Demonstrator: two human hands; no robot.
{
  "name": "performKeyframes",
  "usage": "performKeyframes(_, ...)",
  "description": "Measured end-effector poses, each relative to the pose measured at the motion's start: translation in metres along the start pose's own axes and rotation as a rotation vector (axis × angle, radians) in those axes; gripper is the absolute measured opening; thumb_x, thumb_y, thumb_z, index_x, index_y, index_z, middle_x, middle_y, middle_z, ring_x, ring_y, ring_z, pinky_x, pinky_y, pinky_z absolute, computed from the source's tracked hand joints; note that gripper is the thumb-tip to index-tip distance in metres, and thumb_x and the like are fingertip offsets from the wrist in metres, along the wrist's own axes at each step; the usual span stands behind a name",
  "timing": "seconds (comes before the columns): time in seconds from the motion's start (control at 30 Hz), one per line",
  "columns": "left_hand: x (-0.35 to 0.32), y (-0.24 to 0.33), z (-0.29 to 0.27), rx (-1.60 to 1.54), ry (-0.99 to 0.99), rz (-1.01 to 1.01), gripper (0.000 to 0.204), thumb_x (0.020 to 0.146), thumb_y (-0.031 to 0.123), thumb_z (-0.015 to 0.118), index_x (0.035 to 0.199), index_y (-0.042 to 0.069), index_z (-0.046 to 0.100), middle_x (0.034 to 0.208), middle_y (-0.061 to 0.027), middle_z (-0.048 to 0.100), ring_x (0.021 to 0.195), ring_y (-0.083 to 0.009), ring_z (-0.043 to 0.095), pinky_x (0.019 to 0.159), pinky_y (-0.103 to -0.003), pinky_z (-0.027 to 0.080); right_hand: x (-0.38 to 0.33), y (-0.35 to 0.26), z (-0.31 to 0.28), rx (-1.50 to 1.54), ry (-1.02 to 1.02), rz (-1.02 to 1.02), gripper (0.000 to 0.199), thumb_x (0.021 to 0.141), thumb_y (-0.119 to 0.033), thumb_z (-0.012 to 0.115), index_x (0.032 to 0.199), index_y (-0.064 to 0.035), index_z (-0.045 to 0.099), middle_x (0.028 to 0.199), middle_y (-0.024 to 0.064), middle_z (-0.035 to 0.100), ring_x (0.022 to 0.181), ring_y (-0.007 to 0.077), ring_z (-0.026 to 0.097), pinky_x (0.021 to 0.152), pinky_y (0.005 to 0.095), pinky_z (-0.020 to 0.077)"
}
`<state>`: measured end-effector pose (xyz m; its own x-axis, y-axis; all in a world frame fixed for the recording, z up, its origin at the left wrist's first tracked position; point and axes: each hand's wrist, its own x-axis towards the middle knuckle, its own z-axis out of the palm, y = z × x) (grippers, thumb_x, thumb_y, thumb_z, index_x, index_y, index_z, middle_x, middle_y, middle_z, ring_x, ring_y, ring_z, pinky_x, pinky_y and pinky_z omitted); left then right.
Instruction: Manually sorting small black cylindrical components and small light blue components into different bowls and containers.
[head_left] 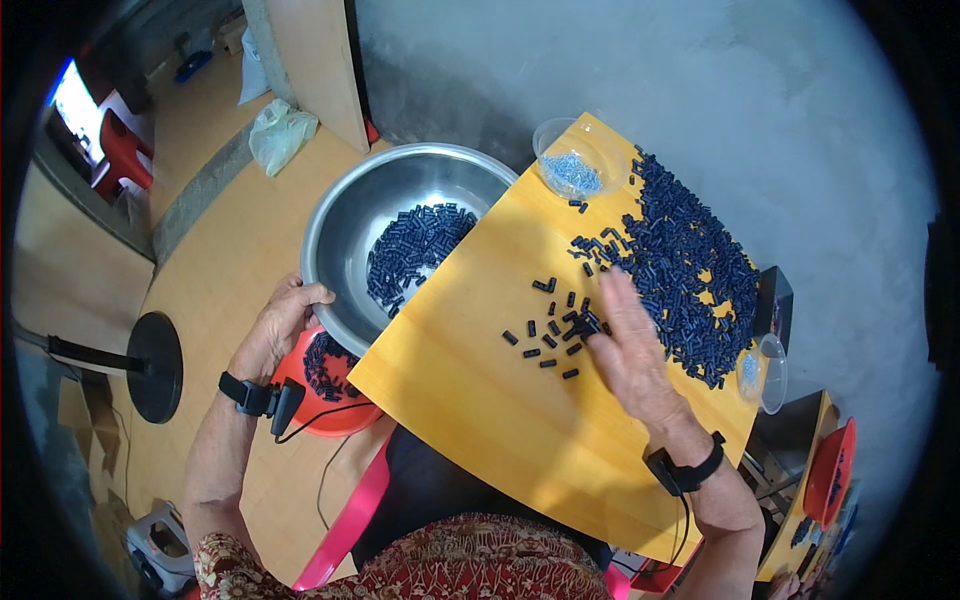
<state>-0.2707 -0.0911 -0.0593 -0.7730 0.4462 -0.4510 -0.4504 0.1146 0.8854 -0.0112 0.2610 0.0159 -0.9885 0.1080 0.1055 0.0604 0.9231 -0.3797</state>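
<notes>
Left hand point(282, 322) curled, gripping; right hand point(630, 345) flat, fingers point(612, 298) extended.

A wide steel bowl point(345, 215) sits tilted against the left edge of the yellow board point(470, 400), its rim gripped at the lower left, with a heap of small dark blue tubular parts point(412, 250) inside it. A much larger spread of the same dark parts point(690, 260) covers the board's far right, thinning to loose scattered pieces point(550, 335) near the middle
</notes>
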Motion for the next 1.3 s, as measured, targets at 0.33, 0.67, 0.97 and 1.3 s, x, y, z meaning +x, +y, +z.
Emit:
performKeyframes(0.33, -0.006, 0.010, 0.013, -0.074, 0.032, 0.010, 0.021, 0.076, -0.001, 0.060, 0.097, 0.001, 0.058, 0.070, 0.0010, 0.057, 0.050, -0.0051, 0.051, 0.048, -0.019, 0.047, -0.068, 0.001, 0.001, -0.144, -0.006, 0.060, 0.082, 0.089, -0.042, 0.061, 0.149, -0.0003, 0.024, 0.154, 0.0270, 0.019, 0.143, 0.0428, 0.020, 0.115, 0.0485, 0.0212)
performKeyframes(0.67, -0.004, 0.009, 0.015, -0.100, 0.017, 0.020, 0.018, 0.076, 0.001, 0.061, 0.094, 0.004, 0.057, 0.070, 0.0012, 0.057, 0.049, -0.0036, 0.048, 0.045, -0.018, 0.043, -0.014, -0.102, 0.051, 0.004, -0.256, -0.490, 0.081, 0.084, -0.054, 0.061, 0.143, -0.0027, 0.037, 0.150, 0.0181, 0.033, 0.137, 0.0361, 0.033, 0.112, 0.0455, 0.0279)
performKeyframes(0.97, 0.005, -0.004, 0.001, -0.040, 0.031, 0.041, 0.017, 0.076, 0.005, 0.064, 0.091, 0.006, 0.058, 0.068, 0.0038, 0.056, 0.047, -0.0024, 0.044, 0.042, -0.016, 0.035, -0.036, -0.080, 0.032, -0.187, -0.196, -0.337, 0.076, 0.083, -0.052, 0.062, 0.144, -0.0103, 0.039, 0.150, 0.0201, 0.031, 0.139, 0.0408, 0.026, 0.112, 0.0544, 0.0222)
performKeyframes(1.3, -0.001, 0.004, 0.003, -0.044, 0.000, 0.023, 0.023, 0.076, 0.000, 0.060, 0.099, 0.001, 0.056, 0.075, -0.0009, 0.059, 0.055, -0.0062, 0.055, 0.053, -0.020, 0.052, -0.067, -0.025, 0.022, -0.257, -0.124, 0.011, 0.093, 0.081, -0.053, 0.065, 0.149, -0.0049, 0.025, 0.154, 0.0279, 0.014, 0.143, 0.0459, 0.013, 0.113, 0.0574, 0.0142)
